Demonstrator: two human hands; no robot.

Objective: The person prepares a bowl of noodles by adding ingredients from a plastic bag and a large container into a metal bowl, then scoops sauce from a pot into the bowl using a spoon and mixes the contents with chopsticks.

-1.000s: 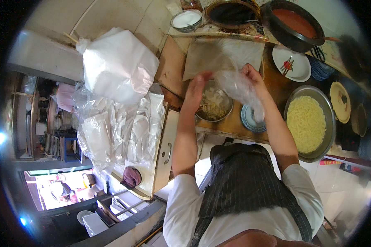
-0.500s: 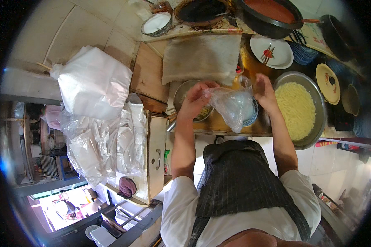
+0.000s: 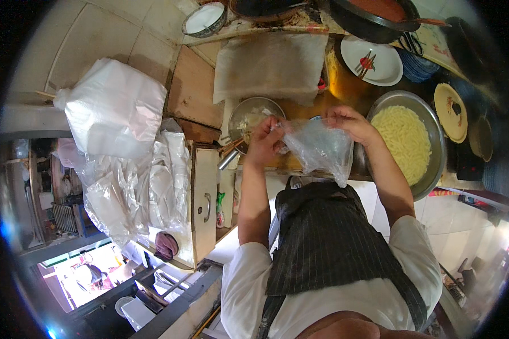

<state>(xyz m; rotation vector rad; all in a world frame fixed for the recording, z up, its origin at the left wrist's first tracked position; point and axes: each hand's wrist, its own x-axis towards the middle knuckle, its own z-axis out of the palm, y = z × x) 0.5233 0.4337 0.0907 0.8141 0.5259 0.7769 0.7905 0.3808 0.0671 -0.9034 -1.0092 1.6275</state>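
Observation:
A clear plastic bag (image 3: pixel 320 148) hangs in front of my apron, stretched between my two hands, its lower corner pointing down. My left hand (image 3: pixel 264 142) pinches one side of the bag's rim. At the opposite side of the rim, my right hand (image 3: pixel 349 123) grips it with bent fingers. Through and behind the bag a blue-patterned bowl shows only a sliver of its edge. Beside my left hand is a metal pan (image 3: pixel 238 116) with pale food inside and a steel handle. To the right of my right hand stands a large metal basin (image 3: pixel 439 152) of pale yellow strips (image 3: pixel 404 144).
A white bowl (image 3: pixel 353 53) with a red item and sticks in it lies beyond my right hand. Dark pot (image 3: pixel 345 21) of red sauce and scissors (image 3: pixel 411 43) sit farther back. A cloth (image 3: pixel 271 65) covers the counter's middle. Stacked plastic bags (image 3: pixel 116 104) fill the left side.
My right hand has closed on the bag's rim, and the bag is pulled wider between both hands. The bowl behind it is now mostly covered. The whole view has shifted slightly.

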